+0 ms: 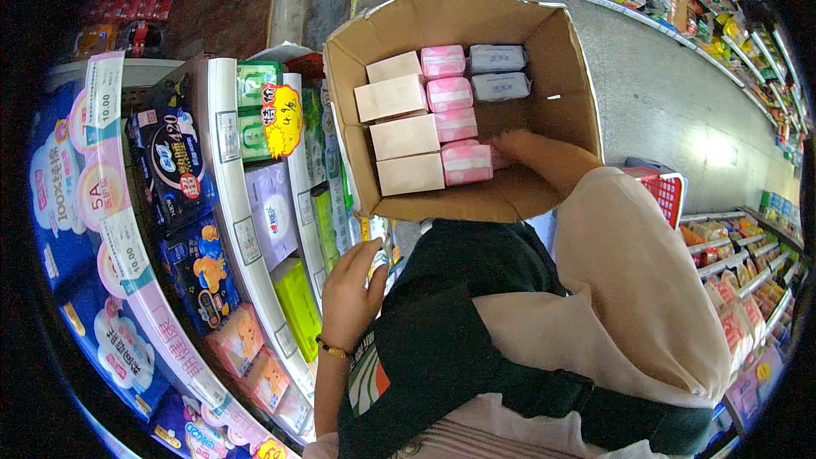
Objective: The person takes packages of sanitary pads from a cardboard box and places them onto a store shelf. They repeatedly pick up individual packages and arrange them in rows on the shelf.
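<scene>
An open cardboard box (554, 44) stands before me, seen from above. Inside, at the left, is a column of plain cream-coloured boxes (405, 140). Beside them runs a column of pink wrapped packs (451, 95), and two grey-blue packs (500, 86) sit at the upper right. My right hand (510, 145) reaches into the box and meets the right end of the nearest pink pack (467, 162); its fingers are blurred and partly hidden. My left hand (352, 290), with a beaded bracelet, hangs beside the shelf, fingers apart and holding nothing.
Left of me, a store shelf (233, 204) carries dark blue packs (175, 166), lilac tissue packs (272, 213) and price labels. A red shopping basket (663, 194) stands on the right. Snack shelves (688, 19) line the far side of the grey floor (612, 64).
</scene>
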`<state>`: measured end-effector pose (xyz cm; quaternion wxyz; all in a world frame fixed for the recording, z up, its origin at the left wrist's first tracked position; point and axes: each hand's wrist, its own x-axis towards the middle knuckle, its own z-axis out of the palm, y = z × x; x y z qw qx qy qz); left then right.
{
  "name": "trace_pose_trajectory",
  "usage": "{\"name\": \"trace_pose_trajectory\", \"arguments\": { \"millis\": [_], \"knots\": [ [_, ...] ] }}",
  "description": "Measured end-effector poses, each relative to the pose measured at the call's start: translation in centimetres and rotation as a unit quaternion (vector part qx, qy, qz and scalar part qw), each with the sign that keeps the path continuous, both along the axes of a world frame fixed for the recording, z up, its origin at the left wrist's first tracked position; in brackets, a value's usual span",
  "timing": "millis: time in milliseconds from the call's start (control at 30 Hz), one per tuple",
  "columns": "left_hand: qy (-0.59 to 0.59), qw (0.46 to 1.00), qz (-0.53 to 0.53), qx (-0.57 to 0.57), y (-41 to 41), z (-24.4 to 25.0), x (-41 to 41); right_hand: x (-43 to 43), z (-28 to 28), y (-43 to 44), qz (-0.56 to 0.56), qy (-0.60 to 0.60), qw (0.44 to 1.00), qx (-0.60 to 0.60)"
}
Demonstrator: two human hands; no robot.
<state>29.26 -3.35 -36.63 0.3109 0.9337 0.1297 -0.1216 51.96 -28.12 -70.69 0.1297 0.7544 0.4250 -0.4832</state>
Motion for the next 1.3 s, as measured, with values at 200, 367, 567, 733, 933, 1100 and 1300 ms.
{"name": "trace_pose_trajectory", "arguments": {
  "millis": [200,367,567,733,933,1100,1300],
  "knots": [
    [0.023,0.999,0.030,0.002,0.6,-0.9,-0.2,0.2,-0.5,0.3,0.008,0.021,0.998,0.067],
    [0.000,0.999,0.041,0.005,1.1,-1.6,-0.1,1.4,0.9,1.0,-0.059,0.050,0.997,0.007],
    [-0.024,0.999,0.047,-0.001,1.4,-0.5,-0.2,7.6,3.6,0.6,-0.077,0.019,0.997,-0.013],
    [-0.033,0.997,0.049,-0.045,1.2,0.5,-0.6,10.1,13.4,4.6,-0.223,0.086,0.970,-0.045],
    [-0.089,0.971,0.085,-0.207,0.8,2.6,-0.9,10.1,25.4,6.3,-0.248,0.239,0.925,0.161],
    [-0.046,0.795,0.197,-0.572,-0.5,3.2,-0.1,2.6,39.0,9.5,-0.219,0.297,0.841,0.396],
    [-0.253,0.540,0.199,-0.778,0.6,7.6,-2.5,-11.3,45.8,12.9,0.078,-0.215,0.667,0.709]
  ]
}}
